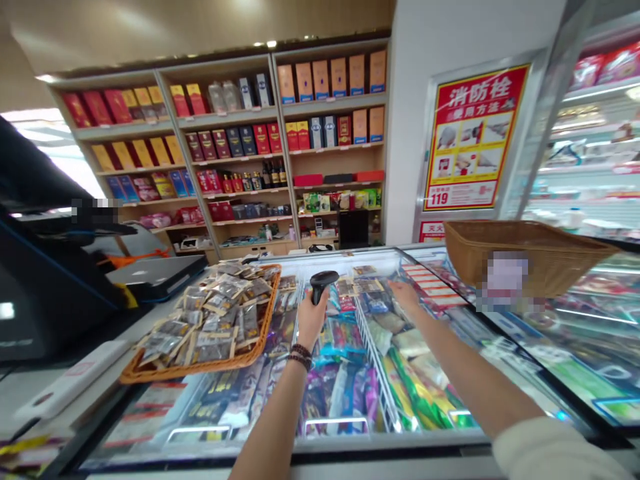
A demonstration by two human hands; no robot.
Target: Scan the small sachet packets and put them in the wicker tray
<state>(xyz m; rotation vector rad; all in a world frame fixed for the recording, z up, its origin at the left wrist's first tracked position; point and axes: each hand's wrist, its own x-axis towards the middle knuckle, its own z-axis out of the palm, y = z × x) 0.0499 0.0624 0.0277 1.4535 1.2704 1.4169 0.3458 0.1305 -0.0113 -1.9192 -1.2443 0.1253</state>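
Barcode scanner (324,285) clamped in my left hand (311,319), near wicker tray (210,364) of sachets (210,320); my right hand (405,295) open above packets (415,380) in chest freezer (390,441).

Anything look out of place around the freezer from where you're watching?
The tray of packets looks oddest: it sits on the freezer's glass lid, with its packets heaped loosely and some lying over the rim. The wicker basket also seems perched at a tilt above the lid at right, though the wide lens may exaggerate that.
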